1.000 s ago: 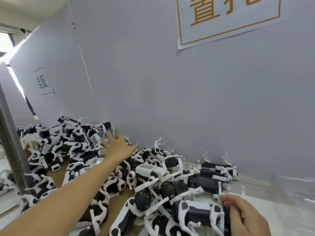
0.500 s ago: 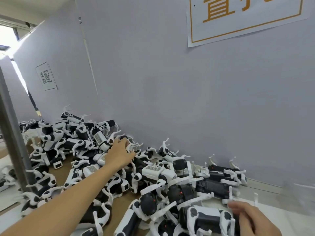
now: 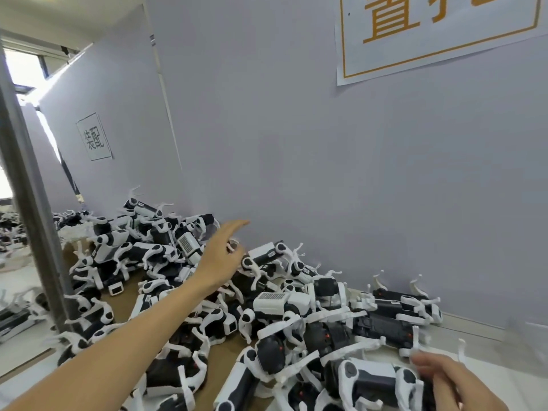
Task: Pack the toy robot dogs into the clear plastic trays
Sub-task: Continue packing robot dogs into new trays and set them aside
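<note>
Pale grey partition wall [image 3: 296,129] runs across the back, w/ a vertical seam [image 3: 166,105] left of centre. 2 paper signs taped on it: a big white one w/ orange characters and border [image 3: 439,34] top right, a small one w/ dark characters [image 3: 94,137] far left. Grey metal post [image 3: 29,197] stands at left. Bright window [image 3: 20,66] upper left, overexposed. White ceiling [image 3: 65,16]. Brown cardboard [image 3: 130,295] covers the bench.
</note>
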The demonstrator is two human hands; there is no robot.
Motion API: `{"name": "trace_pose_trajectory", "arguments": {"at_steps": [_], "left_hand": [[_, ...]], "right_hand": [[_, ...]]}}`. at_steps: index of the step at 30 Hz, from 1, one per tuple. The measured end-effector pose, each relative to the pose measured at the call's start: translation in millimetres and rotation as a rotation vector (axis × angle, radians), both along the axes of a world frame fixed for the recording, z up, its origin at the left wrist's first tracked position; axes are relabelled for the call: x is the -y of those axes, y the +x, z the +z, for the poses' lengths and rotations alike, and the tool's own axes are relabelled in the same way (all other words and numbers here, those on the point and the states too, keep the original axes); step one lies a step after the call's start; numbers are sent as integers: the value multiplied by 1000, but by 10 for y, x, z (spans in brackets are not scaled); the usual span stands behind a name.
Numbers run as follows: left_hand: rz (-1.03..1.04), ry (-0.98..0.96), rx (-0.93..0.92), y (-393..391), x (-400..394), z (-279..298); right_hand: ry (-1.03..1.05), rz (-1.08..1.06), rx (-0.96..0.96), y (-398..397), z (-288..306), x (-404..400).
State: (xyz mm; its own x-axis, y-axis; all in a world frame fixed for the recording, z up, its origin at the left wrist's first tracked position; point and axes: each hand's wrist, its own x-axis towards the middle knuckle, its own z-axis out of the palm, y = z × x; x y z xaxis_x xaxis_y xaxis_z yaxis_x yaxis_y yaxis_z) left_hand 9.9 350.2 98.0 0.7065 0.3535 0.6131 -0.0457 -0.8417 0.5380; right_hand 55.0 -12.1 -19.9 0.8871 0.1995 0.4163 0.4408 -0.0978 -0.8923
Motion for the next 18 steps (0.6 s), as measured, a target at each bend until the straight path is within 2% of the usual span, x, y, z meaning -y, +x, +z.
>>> {"name": "trace_pose_trajectory", "arguments": {"at_steps": [1, 3, 5, 7, 9, 14, 16, 18], "left_hand": [[196, 47, -34, -3, -66, -24], [563, 62, -393, -29, -217, -124], [638, 9, -776, -32, -316, -258], [564, 44, -924, 12, -303, -288], [517, 63, -877, 76, -228, -242], [415, 363, -633, 176, 25, -277], [292, 287, -489, 188, 148, -223], [164, 91, -350, 167, 272, -79]], "right_hand": [[35, 2, 25, -32, -13, 37], [-108, -171, 154, -97, -39, 43], [-105, -245, 264, -112, -107, 9], [-39, -223, 287, -115, -89, -6], [-18, -237, 289, -92, -75, -17], [-43, -297, 325, -135, -29, -83], [-35, -302, 290, -136, -25, -83], [-40, -324, 254, -114, -50, -78]]}}
